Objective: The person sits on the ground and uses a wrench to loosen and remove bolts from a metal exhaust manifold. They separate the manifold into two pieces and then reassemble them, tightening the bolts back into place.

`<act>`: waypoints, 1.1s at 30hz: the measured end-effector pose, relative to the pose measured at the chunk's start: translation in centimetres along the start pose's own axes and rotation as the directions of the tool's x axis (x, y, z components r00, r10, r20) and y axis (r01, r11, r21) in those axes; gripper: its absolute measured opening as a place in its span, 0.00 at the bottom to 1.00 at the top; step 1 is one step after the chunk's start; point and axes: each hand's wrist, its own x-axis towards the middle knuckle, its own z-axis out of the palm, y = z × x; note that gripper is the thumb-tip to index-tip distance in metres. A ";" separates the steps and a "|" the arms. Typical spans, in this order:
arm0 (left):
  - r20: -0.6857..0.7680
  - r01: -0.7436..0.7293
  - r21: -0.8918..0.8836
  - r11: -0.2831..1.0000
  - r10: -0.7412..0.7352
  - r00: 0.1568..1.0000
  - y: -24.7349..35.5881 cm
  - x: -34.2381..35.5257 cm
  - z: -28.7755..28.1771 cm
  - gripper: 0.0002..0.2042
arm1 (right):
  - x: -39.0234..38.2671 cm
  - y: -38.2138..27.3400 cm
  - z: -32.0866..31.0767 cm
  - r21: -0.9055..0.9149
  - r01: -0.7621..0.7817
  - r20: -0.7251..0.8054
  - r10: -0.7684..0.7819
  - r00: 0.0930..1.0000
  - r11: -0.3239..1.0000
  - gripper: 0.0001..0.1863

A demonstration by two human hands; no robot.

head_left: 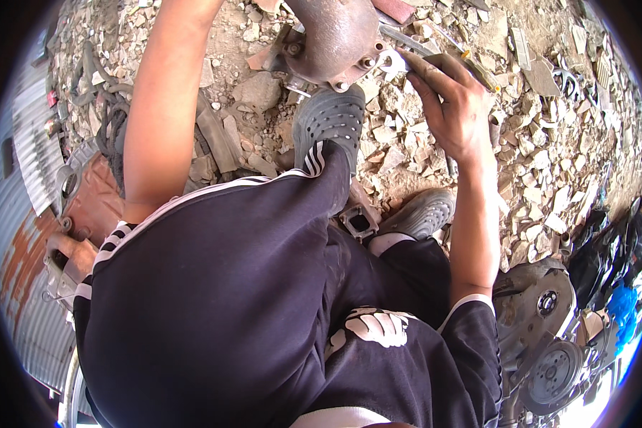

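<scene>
The person stands bent over a rusty cast-metal housing (333,39) that lies on rubble-strewn ground (406,135), its round flange facing them, with bolts showing around the rim. One foot in a grey perforated clog (329,121) is planted right against the housing's lower edge, pinning it; the other clog (421,212) sits further back, beside a small square metal bracket (357,222).

The right hand (453,107) is closed around the shaft of an open-ended spanner (399,60), whose head sits at a bolt on the flange's right side. The left hand is out of sight: the left forearm (160,100) runs up past the top edge of the frame, so I cannot tell whether it grips anything, though the arm's line suggests it braces on or near the housing's far side.

To my eye, doing this well comes down to seating the spanner's jaw fully on the bolt flats before any force goes in, since a rusted head would round off easily. The pull should run square to the shaft, with the foot kept hard against the casting so it cannot roll on the loose stones. A slip would send the knuckles into the flange.

Off to the right lie other engine parts with a pulley wheel (553,371), and corrugated sheet (21,235) lines the left.
</scene>
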 end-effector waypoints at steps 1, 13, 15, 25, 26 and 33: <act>0.006 0.002 0.006 1.000 -0.002 1.000 -0.1 0.0 -0.1 0.22 | 0.4 0.1 -0.3 -0.009 0.013 0.037 -0.012 0.999 1.000 0.17; 0.009 0.024 -0.007 1.000 -0.023 1.000 -0.1 -0.1 -0.3 0.22 | 4.0 1.0 -1.7 -0.033 0.256 0.253 -0.240 0.937 0.966 0.16; 0.005 0.025 -0.007 1.000 -0.025 1.000 -0.2 -0.1 -0.2 0.22 | 4.2 1.0 -1.6 -0.031 0.280 0.207 -0.268 0.941 0.960 0.14; 0.013 0.034 0.008 0.999 -0.034 0.999 0.5 -0.2 -0.2 0.22 | -2.7 -5.8 6.0 0.664 -0.642 0.363 0.586 0.725 0.383 0.14; 0.005 0.022 0.020 1.000 -0.022 1.000 0.8 -0.1 -0.1 0.22 | -2.3 -7.0 5.9 0.706 -0.684 0.479 0.587 0.653 0.185 0.16; 0.041 0.070 0.024 0.997 -0.070 0.997 1.6 -0.2 -1.0 0.22 | -3.4 -9.9 7.9 0.911 -0.387 0.387 0.628 0.675 -0.146 0.15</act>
